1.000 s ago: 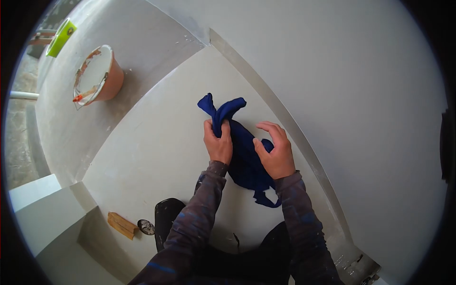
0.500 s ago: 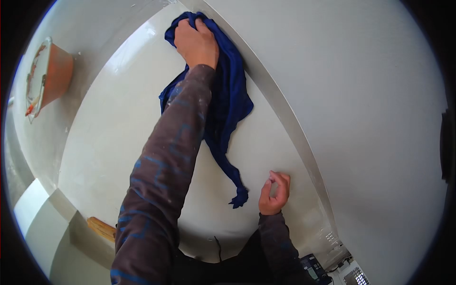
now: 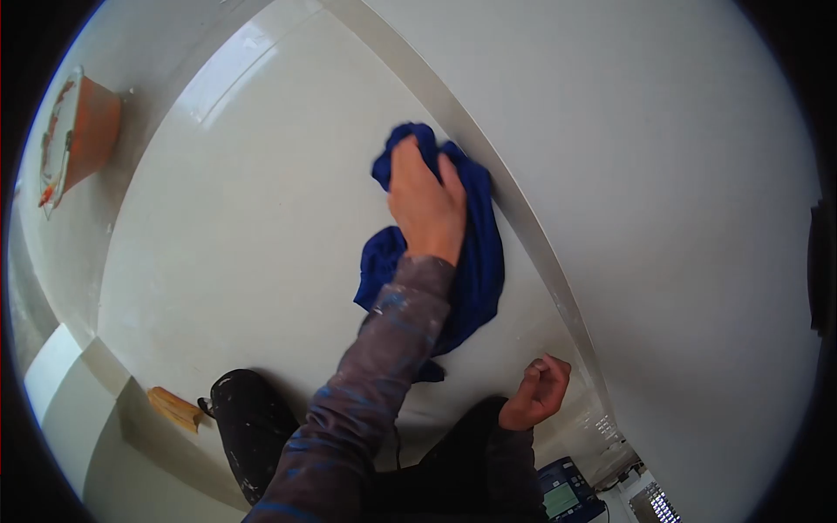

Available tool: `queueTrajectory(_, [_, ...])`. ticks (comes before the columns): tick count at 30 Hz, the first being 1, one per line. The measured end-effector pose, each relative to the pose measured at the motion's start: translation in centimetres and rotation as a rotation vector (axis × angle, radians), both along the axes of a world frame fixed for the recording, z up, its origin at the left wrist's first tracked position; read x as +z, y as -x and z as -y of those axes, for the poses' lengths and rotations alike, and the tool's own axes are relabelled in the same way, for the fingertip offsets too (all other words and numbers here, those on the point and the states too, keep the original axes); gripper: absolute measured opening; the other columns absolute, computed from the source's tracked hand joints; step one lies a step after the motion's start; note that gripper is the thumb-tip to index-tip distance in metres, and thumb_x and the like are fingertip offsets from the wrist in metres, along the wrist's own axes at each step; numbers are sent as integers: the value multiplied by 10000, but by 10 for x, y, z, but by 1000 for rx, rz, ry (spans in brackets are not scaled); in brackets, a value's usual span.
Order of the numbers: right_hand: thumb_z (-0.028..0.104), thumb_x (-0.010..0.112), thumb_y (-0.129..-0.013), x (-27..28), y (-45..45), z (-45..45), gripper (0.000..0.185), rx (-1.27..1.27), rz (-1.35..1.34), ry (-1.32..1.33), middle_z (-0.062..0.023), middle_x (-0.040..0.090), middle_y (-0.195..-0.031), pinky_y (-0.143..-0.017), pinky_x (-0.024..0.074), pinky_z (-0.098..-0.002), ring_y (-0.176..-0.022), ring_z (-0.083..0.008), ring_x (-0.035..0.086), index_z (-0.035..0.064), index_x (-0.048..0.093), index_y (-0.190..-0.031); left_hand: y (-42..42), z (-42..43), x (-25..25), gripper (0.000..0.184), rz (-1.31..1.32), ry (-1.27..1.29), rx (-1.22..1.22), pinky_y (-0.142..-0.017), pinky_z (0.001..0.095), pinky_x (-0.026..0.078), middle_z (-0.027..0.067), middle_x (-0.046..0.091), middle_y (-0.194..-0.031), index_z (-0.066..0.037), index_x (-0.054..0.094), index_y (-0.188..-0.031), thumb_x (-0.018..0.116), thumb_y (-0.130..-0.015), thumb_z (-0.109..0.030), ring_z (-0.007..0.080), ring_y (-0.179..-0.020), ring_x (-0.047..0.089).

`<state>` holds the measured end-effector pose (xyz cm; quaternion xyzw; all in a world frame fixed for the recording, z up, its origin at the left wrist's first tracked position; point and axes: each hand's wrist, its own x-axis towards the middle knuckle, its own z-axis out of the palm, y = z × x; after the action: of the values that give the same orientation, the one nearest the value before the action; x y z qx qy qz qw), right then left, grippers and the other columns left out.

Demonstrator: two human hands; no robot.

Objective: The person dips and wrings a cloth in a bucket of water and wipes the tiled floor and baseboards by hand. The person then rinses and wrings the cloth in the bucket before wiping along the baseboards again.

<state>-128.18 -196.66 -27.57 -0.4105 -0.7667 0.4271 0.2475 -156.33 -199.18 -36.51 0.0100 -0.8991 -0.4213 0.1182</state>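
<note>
The blue cloth (image 3: 481, 253) lies close to the middle of the view, spread in folds over the pale floor (image 3: 253, 235). The left hand (image 3: 425, 205) is clamped on its bunched upper end, palm down, with the fingertips sunk out of sight in the fabric. From that hand, one broad stretch of cloth runs towards five o'clock, a smaller fold sits at seven beside the wrist, and a short dark end pokes out near six, next to the paint-marked left sleeve (image 3: 349, 401).

The right hand (image 3: 538, 394) is well apart from the left, at five o'clock from the cloth, its fingers curled in; whether anything is inside them cannot be told.

A narrow strip (image 3: 516, 205) along the base of the grey wall (image 3: 671, 218) curves from between eleven and twelve o'clock down to between four and five. The cloth's upper edge is just beside it; contact is unclear.

An orange bucket (image 3: 94, 129) with a pale, smeared rim stands at ten o'clock. A wooden piece (image 3: 174, 408) lies at eight, near a dark-clad knee (image 3: 248, 423). At five o'clock, past the right sleeve (image 3: 510, 462), is a blue device (image 3: 565, 492) with a greenish screen.
</note>
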Motion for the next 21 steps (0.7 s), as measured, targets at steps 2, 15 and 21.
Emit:
queueTrajectory(2, [-24, 558, -963, -11, -8, 4, 213, 6, -21, 23, -75, 521, -1049, -746, 466, -277, -875, -160, 532, -21, 614, -1168, 52, 6, 10, 210, 88, 159, -113, -749, 536, 553, 222, 632, -1066, 16, 609, -1116, 648, -923, -57, 474, -896, 668])
queueTrajectory(15, [-46, 540, -962, -24, -21, 17, 276, -46, -127, 159, -75, 536, -1016, -716, 455, -276, -811, -149, 524, -31, 572, -1236, -12, -11, 15, 142, 265, 328, -386, -727, 590, 519, 208, 632, -1021, -11, 529, -1015, 562, -947, -131, 471, -839, 670])
queueTrajectory(21, [-14, 564, -969, -17, -21, 10, 307, -87, -212, 221, -70, 521, -1032, -697, 463, -276, -810, -139, 523, -30, 558, -1276, -21, -9, 3, 135, 138, 298, -432, -735, 556, 514, 215, 657, -967, -10, 542, -979, 566, -929, -134, 460, -854, 668])
